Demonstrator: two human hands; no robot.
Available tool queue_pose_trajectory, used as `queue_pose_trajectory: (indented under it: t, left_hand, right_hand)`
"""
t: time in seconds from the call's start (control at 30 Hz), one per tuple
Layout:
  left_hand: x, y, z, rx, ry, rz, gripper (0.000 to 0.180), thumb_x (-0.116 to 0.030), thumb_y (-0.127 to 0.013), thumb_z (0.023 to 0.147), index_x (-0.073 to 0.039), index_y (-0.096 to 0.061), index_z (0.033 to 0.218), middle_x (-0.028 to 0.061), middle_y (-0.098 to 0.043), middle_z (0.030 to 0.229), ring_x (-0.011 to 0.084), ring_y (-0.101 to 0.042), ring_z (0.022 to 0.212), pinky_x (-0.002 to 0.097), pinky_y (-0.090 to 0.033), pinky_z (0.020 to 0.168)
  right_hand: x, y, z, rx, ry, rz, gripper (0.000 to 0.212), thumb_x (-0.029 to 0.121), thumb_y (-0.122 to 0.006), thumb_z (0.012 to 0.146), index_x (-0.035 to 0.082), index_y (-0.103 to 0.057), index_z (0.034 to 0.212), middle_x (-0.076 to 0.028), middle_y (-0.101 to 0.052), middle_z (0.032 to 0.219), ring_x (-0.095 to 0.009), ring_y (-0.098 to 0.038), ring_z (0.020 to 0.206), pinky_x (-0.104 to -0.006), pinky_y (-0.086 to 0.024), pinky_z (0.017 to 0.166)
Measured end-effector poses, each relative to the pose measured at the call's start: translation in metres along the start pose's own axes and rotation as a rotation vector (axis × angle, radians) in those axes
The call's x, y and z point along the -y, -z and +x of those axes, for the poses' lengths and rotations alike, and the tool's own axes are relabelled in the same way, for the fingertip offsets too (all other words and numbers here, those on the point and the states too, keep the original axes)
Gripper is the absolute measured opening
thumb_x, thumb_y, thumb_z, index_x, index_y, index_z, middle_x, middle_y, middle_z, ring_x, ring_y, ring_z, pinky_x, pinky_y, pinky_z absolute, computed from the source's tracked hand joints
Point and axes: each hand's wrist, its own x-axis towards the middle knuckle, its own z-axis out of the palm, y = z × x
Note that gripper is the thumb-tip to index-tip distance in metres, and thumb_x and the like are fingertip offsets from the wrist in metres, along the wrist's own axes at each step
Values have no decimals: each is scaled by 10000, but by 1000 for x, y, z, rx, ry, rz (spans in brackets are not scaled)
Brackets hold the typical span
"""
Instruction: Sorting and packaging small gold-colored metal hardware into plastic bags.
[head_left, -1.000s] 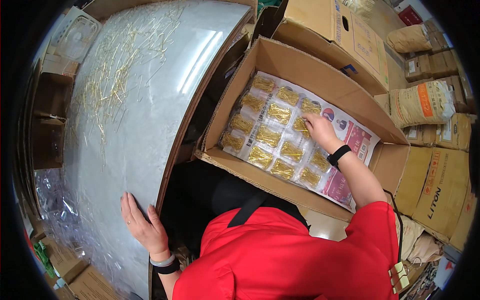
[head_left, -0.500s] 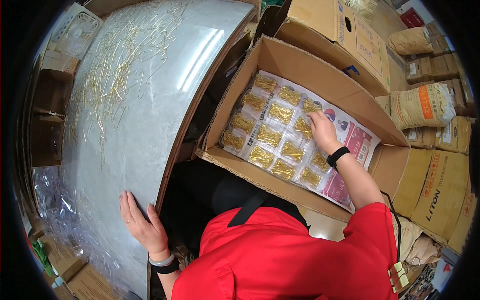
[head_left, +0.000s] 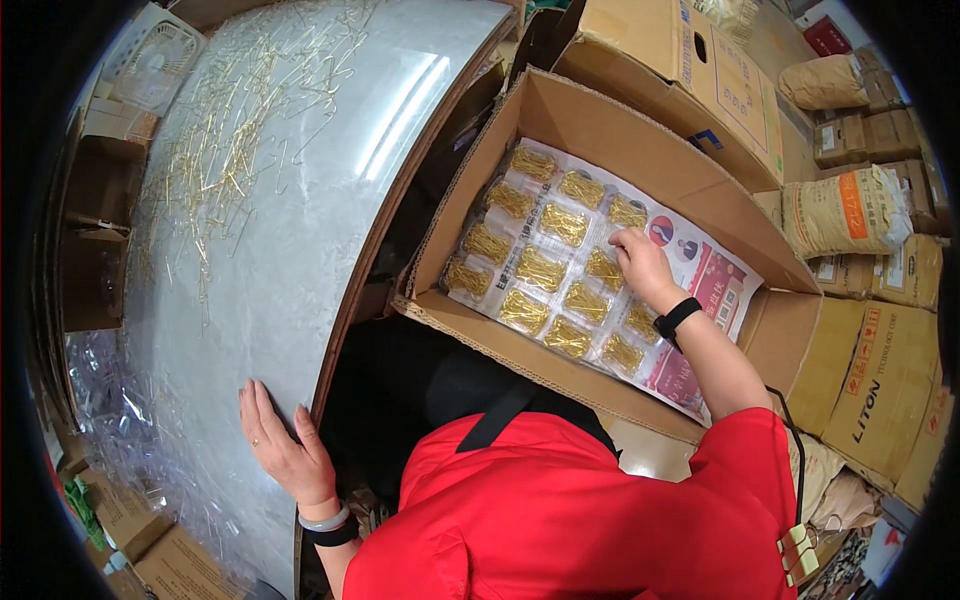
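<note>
Head view: the person in a red top leans over an open cardboard box (head_left: 560,130) that stands just right of a bench (head_left: 300,250) covered with clear plastic sheet.

The right hand (head_left: 643,265) reaches into the box and rests on a bag of gold clips (head_left: 604,268). Its fingers are bent down onto the bag, pressing or pinching it; whether the grip is clamped on the bag cannot be told from here. A black wristband (head_left: 677,318) sits on that wrist.

The bag lies in the box among other small clear bags of gold clips (head_left: 528,268), set in rows side by side. They rest on a printed sheet (head_left: 710,290), white and red, that lines the box bottom. The bags fill the left and middle of the sheet; its right end is bare.

The left hand (head_left: 283,450) lies flat on the near edge of the bench, fingers spread and apart, holding nothing. A pale bangle (head_left: 322,520) and a dark band ring the wrist.

Loose gold clips (head_left: 230,130) are scattered over the far part of the bench. A white fan (head_left: 150,65) lies at its far left corner.

More cardboard boxes (head_left: 700,80) and sacks (head_left: 835,210) stand behind and right of the open box.
</note>
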Motion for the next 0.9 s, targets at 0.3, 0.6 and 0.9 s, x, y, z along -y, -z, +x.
queue_pose_trajectory:
  t: [0.3,0.6,0.9]
  left_hand:
    - [-1,1,0,-2,-7,7,537,-327,-506,1045,47,-496,1430,232,-498,1474,412,-463,1368,483,-356,1142]
    - [-1,1,0,-3,-4,9,532,-317,-510,1042,47,-497,1429,230,-500,1474,414,-460,1371,482,-354,1144]
    - [0,0,0,-7,-9,6,530,-310,-516,1038,50,-500,1427,233,-501,1472,415,-459,1372,483,-351,1146]
  right_hand:
    - [-30,12,46,-340,1,-77,247,55,-553,932,64,-669,1151,-174,-658,1135,-397,-637,1033,-459,-513,883]
    - [-39,8,56,-151,-11,-106,229,108,-555,950,83,-717,1109,-149,-701,1111,-377,-663,1022,-450,-534,876]
    - [-28,5,44,-142,-7,-92,218,119,-574,947,86,-720,1105,-124,-709,1116,-356,-679,984,-443,-544,880]
